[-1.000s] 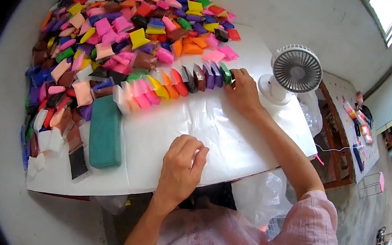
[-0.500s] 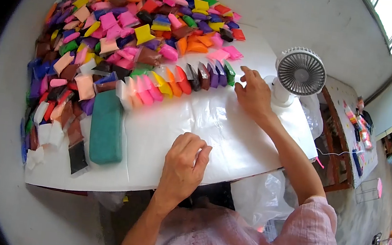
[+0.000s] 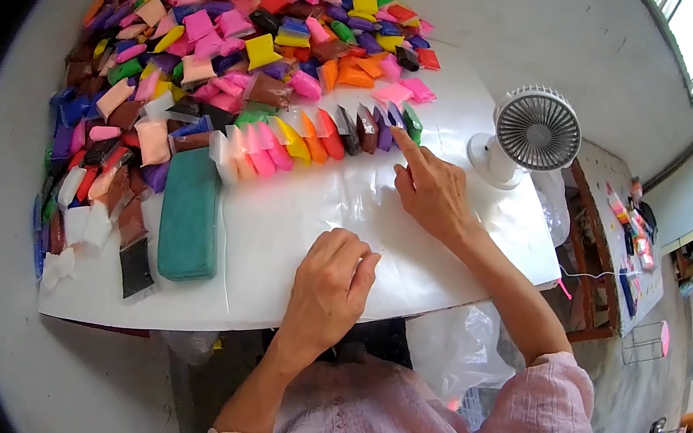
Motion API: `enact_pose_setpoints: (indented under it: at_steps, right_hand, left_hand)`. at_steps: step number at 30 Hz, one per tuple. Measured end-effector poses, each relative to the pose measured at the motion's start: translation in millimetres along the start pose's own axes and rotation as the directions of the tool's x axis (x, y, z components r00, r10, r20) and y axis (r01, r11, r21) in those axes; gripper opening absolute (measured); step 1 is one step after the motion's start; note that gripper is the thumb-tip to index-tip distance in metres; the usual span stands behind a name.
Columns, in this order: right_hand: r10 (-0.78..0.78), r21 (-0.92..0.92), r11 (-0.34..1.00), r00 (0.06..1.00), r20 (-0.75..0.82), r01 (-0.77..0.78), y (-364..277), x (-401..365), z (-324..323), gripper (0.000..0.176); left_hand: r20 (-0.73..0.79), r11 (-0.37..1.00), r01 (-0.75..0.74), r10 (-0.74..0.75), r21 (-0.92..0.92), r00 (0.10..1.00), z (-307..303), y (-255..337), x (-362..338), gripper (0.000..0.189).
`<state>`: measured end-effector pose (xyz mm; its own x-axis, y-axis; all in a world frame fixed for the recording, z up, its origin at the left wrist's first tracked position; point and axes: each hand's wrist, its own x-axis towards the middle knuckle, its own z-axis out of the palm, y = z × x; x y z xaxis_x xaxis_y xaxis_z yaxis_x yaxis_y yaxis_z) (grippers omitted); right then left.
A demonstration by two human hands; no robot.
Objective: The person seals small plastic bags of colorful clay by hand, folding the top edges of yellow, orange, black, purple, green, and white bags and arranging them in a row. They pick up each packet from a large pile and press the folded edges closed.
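On the white table (image 3: pixel 180 307) before me lies a clear plastic sheet (image 3: pixel 365 206), and both of my hands are over it. My right hand (image 3: pixel 434 194) holds nothing: its forefinger (image 3: pixel 403 143) is stretched out and the other fingers are loosely bent, with the palm low over the sheet. The fingertip points at the right end of a row of packets (image 3: pixel 304 138), which stand on edge and lean one against the next, running from pale pink through yellow, orange, red, brown and purple. The fingertip is just beside the last one, a green packet (image 3: pixel 412 123), though whether it touches I cannot tell. My left hand (image 3: pixel 329 288) is nearer to me, at the table's near edge, curled closed with the fingertips drawn in against the thumb. It rests on the sheet, but I cannot tell whether it pinches the film. Behind the row is a big pile (image 3: pixel 213 36) of coloured packets, spreading down the left side of the table. A teal block (image 3: pixel 187 223) lies flat left of my left hand, well apart from it. A small white fan (image 3: pixel 534 129) stands at the right edge, near my right hand.
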<state>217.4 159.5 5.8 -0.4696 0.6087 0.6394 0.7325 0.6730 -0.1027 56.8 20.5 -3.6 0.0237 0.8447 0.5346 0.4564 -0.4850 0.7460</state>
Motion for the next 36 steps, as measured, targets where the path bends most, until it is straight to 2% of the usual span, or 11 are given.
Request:
enact_pose_setpoints:
  at_steps: [8, 11, 14, 15, 18, 19, 23, 26, 29, 32, 36]
  right_hand:
    - [-0.028, 0.027, 0.999, 0.998, -0.054, 0.029, 2.3, -7.0, 2.9, 0.052]
    - [0.175, 0.059, 0.983, 0.985, -0.005, -0.174, 2.7, 0.6, -12.3, 0.046]
    - [0.167, -0.041, 0.985, 0.985, -0.045, -0.169, 17.6, 9.1, -13.5, 0.043]
    - [0.204, -0.068, 0.977, 0.979, 0.007, -0.203, 20.5, 12.5, -15.4, 0.044]
    - [0.180, -0.028, 0.983, 0.983, 0.033, -0.179, 32.2, 18.1, -11.5, 0.046]
    - [0.235, 0.026, 0.971, 0.966, 0.103, -0.239, 34.3, 20.7, -11.6, 0.050]
    - [0.269, 0.198, 0.939, 0.959, 0.091, -0.282, 59.1, 21.8, 14.6, 0.057]
    - [0.275, 0.255, 0.923, 0.957, 0.088, -0.289, 64.1, 23.5, 17.8, 0.052]
    - [0.339, 0.299, 0.887, 0.936, 0.095, -0.352, 64.3, 24.3, 20.5, 0.033]
    - [0.370, 0.314, 0.870, 0.924, 0.093, -0.380, 71.4, 23.4, 26.0, 0.023]
    - [0.387, 0.373, 0.846, 0.920, 0.063, -0.381, 74.5, 20.3, 27.5, 0.021]
  left_hand:
    - [-0.010, 0.998, -0.048, 0.049, 0.046, 0.999, -0.5, -2.9, -0.3, 0.009]
    - [-0.013, 0.997, -0.051, 0.051, 0.051, 0.999, -0.3, -2.7, -0.8, 0.009]
    - [-0.005, 0.998, -0.032, 0.032, 0.049, 0.999, 1.1, -2.1, -0.3, 0.008]
    - [-0.002, 0.999, -0.021, 0.021, 0.045, 1.000, 1.8, -1.4, -0.4, 0.008]
    - [0.008, 0.999, -0.005, 0.005, 0.050, 1.000, 2.5, 0.1, 0.0, 0.008]
    - [0.011, 0.998, -0.002, 0.002, 0.057, 1.000, 2.6, 0.7, 0.2, 0.007]
    - [0.018, 0.997, 0.010, -0.011, 0.073, 1.000, 3.2, 2.6, 2.4, 0.006]
    - [0.023, 0.997, 0.024, -0.026, 0.078, 0.999, 4.4, 3.6, 3.7, 0.005]
    - [0.028, 0.995, 0.029, -0.032, 0.100, 0.999, 5.0, 4.5, 4.1, 0.004]
    - [0.031, 0.988, 0.022, -0.027, 0.153, 0.999, 6.6, 3.0, 3.7, 0.003]
    - [0.033, 0.980, 0.022, -0.030, 0.200, 0.999, 8.6, 5.0, 4.3, 0.004]
